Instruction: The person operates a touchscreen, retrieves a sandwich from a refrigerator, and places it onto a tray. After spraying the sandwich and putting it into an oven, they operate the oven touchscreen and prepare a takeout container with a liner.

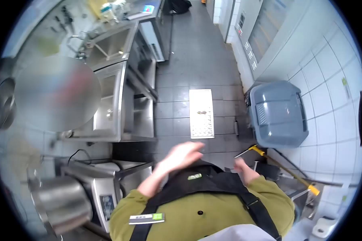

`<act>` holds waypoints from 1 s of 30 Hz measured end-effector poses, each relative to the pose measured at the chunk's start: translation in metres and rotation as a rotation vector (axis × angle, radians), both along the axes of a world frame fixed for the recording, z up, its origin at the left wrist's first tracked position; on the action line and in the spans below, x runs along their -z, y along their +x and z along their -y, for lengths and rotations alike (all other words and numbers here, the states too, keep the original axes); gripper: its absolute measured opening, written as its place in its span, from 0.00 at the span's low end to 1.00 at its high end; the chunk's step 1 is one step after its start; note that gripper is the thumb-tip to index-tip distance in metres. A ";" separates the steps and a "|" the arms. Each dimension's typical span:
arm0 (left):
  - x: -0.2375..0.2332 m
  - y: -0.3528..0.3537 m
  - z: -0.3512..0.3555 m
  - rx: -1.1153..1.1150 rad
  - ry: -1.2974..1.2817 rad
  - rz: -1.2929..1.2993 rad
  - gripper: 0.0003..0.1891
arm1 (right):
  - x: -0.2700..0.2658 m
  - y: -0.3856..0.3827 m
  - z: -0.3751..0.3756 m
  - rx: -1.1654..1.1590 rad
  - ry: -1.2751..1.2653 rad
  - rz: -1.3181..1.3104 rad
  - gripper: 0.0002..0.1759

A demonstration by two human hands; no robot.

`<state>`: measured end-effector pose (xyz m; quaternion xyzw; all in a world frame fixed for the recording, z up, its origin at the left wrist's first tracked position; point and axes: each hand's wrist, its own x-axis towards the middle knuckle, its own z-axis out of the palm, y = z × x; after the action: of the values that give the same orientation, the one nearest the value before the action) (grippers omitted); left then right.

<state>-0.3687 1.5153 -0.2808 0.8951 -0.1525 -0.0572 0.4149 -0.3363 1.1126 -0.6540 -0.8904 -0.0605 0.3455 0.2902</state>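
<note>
Left hand (181, 156): bare, blurred by motion; fingers loosely spread, nothing seen in the grip. Carried in front of the black apron (219, 184), a position that suggests free movement rather than support of any load.

Right hand (244, 168): bare, partly hidden, near the apron's other side. A thumb-like tip shows; whether the fingers are spread or curled I cannot tell. Nearest article, the long-handled tool; contact cannot be confirmed.

Long-handled tool (284, 169), one, yellow fittings at both ends: located right of the person, below the grey lidded bin (279, 114). Long axis diagonal; the thin metal end points forward and left, toward the aisle, beside the right hand; the other yellow end points back and right, toward the tiled wall (328, 84). Probably kept at the side so the walkway remains passable. How it is supported is unclear.

Floor plate (201, 100), one, pale, rectangular: set in the dark tiled floor (175, 80) ahead of the hands, long axis running along the aisle. Likely a drain cover, placed to take water.

Steel desk (118, 104) with sink: left side, lengthwise along the aisle, presumably for reach from the walkway.
</note>
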 end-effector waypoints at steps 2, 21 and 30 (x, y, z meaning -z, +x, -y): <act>-0.005 0.059 -0.068 -0.434 -0.033 -0.027 0.14 | -0.040 0.145 -0.117 -0.109 -0.136 -0.130 0.18; -0.244 1.026 -0.427 0.063 -0.513 1.592 0.24 | -0.046 0.881 -0.249 0.310 -0.290 -0.407 0.13; -0.278 1.431 -0.544 0.053 -0.558 1.747 0.19 | -0.088 1.568 -0.527 0.168 0.186 0.220 0.20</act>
<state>1.0619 2.0589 -0.0029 0.4837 -0.4407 0.6694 0.3516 1.2321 1.6398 -0.5656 -0.8940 -0.0488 0.2132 0.3910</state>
